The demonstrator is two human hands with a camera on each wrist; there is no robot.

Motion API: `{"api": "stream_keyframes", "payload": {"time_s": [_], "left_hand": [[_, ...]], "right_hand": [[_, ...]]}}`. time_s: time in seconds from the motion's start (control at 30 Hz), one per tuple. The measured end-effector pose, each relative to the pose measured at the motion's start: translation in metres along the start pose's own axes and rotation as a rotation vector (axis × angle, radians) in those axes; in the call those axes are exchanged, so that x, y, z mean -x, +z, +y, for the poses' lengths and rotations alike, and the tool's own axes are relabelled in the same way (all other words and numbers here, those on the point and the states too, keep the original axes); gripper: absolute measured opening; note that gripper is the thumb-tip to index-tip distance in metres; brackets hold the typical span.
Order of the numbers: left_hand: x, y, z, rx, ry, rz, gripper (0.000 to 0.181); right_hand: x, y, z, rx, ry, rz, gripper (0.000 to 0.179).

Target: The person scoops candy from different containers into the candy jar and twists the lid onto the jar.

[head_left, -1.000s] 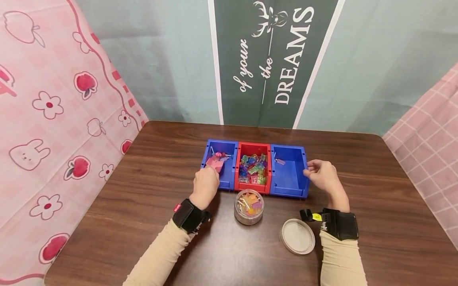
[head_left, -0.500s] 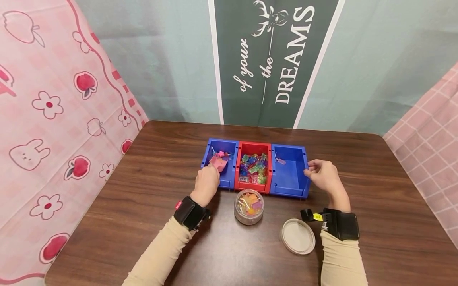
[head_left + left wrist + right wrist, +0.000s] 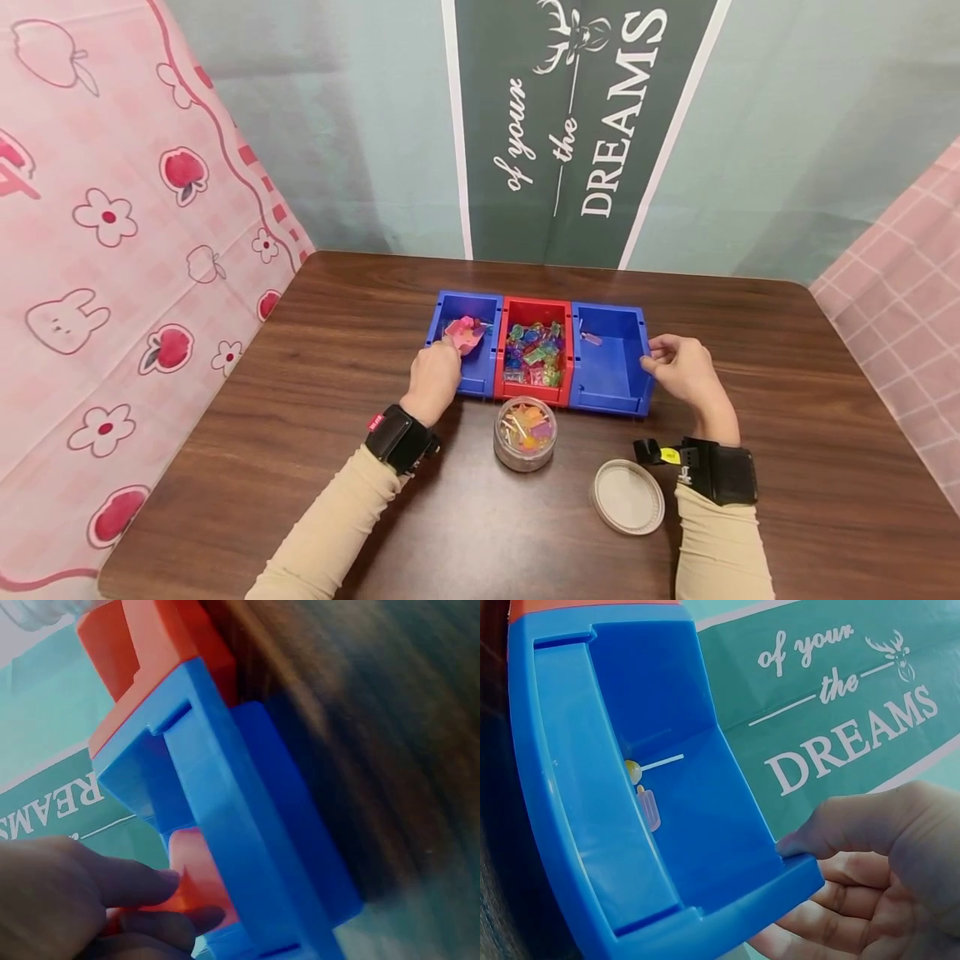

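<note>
My left hand (image 3: 435, 375) pinches a pink scoop (image 3: 462, 337) inside the left blue bin (image 3: 474, 386), with small pink charms showing at the scoop's far side. In the left wrist view, thumb and fingers hold the scoop (image 3: 196, 874) just behind the bin's front wall. My right hand (image 3: 681, 367) holds the outer side wall of the right blue bin (image 3: 611, 375), its thumb on the rim and fingers below. That bin contains a popsicle charm (image 3: 649, 809) and a yellow lollipop charm (image 3: 633, 772). Between them, the red bin (image 3: 530, 394) holds many colourful translucent charms (image 3: 534, 354).
A round clear jar (image 3: 525, 435) of orange, yellow and purple charms stands before the red bin. Its whitish lid (image 3: 627, 497) lies to the right, near the right wrist. The three bins join in a row on a brown wooden table (image 3: 360, 333); printed cloths hang around it.
My left hand has pushed the scoop slightly farther into the left bin, and it now tilts up against the pink charms. The right hand keeps its hold on the bin's side.
</note>
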State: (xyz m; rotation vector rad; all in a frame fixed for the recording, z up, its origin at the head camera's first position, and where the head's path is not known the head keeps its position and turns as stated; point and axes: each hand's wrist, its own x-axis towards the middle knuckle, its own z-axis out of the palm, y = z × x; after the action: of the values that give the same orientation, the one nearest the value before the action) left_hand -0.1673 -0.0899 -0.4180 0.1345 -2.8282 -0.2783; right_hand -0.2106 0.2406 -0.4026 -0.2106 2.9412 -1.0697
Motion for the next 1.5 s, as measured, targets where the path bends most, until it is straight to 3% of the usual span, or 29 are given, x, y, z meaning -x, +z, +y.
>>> {"api": "stream_keyframes", "payload": {"time_s": [0.17, 0.37, 0.43, 0.6, 0.87, 1.03, 1.5], "left_hand": [[0.001, 0.004, 0.007, 0.045, -0.067, -0.04, 0.017], [-0.001, 0.005, 0.015, 0.013, -0.064, -0.013, 0.01], [-0.002, 0.007, 0.016, 0.025, -0.089, -0.015, 0.009], [-0.002, 0.013, 0.015, 0.056, -0.148, -0.068, 0.012], [-0.002, 0.012, 0.014, 0.042, -0.16, -0.112, 0.02], [0.0, 0.012, 0.012, 0.043, -0.146, -0.102, 0.02], [0.007, 0.016, -0.003, 0.195, -0.099, -0.071, 0.022]], "right_hand": [[-0.001, 0.001, 0.001, -0.009, -0.025, 0.008, 0.029], [0.0, 0.001, 0.002, -0.015, -0.014, 0.013, 0.029], [0.001, 0.0, 0.002, -0.01, -0.01, 0.013, 0.029], [0.001, 0.0, 0.002, -0.009, -0.018, 0.013, 0.029], [0.0, 0.0, 0.0, -0.016, -0.016, 0.017, 0.029], [0.001, 0.0, 0.0, -0.027, -0.013, 0.02, 0.028], [0.0, 0.003, 0.004, -0.047, -0.002, 0.031, 0.028]]}}
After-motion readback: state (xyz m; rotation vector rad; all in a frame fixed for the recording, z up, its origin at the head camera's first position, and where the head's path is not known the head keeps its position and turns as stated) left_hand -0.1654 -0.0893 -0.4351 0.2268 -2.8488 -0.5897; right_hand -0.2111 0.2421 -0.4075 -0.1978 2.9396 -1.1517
